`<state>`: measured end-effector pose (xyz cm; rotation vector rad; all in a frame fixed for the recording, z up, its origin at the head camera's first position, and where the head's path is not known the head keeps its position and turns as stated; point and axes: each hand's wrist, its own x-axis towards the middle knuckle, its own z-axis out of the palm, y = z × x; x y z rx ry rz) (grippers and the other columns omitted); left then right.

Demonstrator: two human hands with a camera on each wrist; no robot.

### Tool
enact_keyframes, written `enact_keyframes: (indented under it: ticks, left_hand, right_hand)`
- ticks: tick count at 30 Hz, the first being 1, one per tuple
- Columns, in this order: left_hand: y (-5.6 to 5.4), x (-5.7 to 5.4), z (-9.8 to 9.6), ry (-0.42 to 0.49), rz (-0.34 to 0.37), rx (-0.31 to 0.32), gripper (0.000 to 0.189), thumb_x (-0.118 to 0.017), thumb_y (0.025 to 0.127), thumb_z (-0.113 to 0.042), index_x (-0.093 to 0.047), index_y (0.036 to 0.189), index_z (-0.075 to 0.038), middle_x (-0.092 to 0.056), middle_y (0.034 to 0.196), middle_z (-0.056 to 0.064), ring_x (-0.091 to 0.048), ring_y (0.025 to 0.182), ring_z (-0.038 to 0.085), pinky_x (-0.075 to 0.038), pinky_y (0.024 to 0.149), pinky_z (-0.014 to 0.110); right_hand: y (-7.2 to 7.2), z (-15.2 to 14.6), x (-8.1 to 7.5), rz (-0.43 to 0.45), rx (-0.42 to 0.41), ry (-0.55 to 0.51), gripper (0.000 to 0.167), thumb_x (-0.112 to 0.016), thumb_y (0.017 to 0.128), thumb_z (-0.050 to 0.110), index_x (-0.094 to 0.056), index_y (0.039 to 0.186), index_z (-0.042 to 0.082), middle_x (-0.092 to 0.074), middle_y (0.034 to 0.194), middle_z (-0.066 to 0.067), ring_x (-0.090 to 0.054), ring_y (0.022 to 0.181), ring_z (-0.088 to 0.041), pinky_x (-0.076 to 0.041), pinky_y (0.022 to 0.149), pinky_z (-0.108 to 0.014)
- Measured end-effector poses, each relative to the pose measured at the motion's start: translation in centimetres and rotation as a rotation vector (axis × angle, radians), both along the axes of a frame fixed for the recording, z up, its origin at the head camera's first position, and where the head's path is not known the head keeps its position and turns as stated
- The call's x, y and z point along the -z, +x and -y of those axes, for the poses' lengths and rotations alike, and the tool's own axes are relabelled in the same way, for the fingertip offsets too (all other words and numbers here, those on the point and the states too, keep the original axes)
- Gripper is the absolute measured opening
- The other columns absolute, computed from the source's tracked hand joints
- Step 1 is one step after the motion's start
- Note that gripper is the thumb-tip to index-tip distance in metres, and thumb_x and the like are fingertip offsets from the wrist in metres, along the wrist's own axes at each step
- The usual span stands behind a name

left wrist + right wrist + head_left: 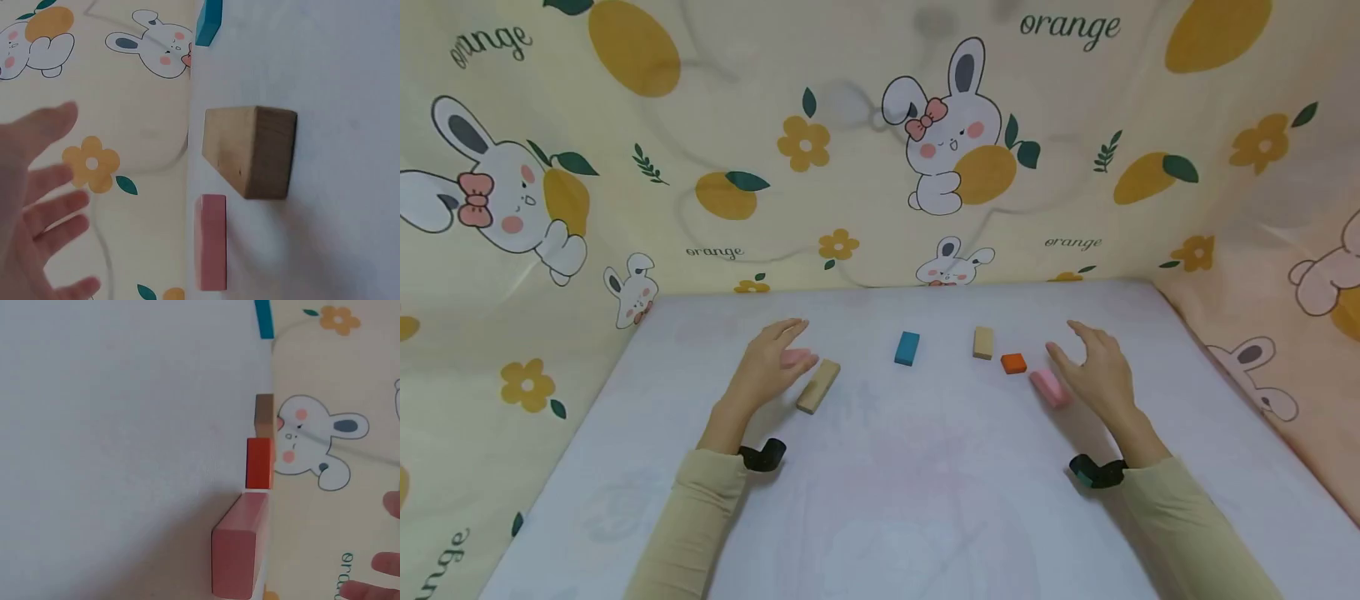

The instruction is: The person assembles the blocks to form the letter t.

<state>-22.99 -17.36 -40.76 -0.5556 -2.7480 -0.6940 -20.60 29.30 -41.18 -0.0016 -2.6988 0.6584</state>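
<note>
My left hand (pixel 767 367) hovers over the left side of the table, fingers loosely extended and holding nothing. Partly hidden behind it is a pink block (pixel 211 244), and just to its right lies a long wooden block (pixel 818 387). On the other side, my right hand (pixel 1097 371) is held above the table with fingers spread and nothing in them. Nearest to it is another pink block (pixel 1050 388). A small orange block (pixel 1013 363) and a shorter wooden block (pixel 982 342) lie further left. Between the two groups sits a blue block (pixel 907 348).
The white table (pixel 910 500) runs back to a cloth backdrop (pixel 850 183) printed with rabbits and oranges. Cloth also hangs along the left and right sides. A small black camera is strapped to each wrist.
</note>
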Motion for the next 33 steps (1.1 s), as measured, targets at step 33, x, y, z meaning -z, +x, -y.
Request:
enact_keyframes:
  ticks: [33]
  left_hand:
    - [-1.5,3.2,2.4,0.190,0.426,0.330,0.085,-0.087,0.068,-0.017,-0.047,0.140,0.000,-0.047,0.146,0.021,-0.049,0.131,0.038,-0.044,0.102,0.056]
  right_hand:
    - [2.8,-1.3,1.6,0.475,-0.017,-0.209,0.058,-0.072,0.086,0.032,-0.058,0.121,-0.012,-0.060,0.105,-0.028,-0.049,0.093,-0.032,-0.038,0.067,-0.025]
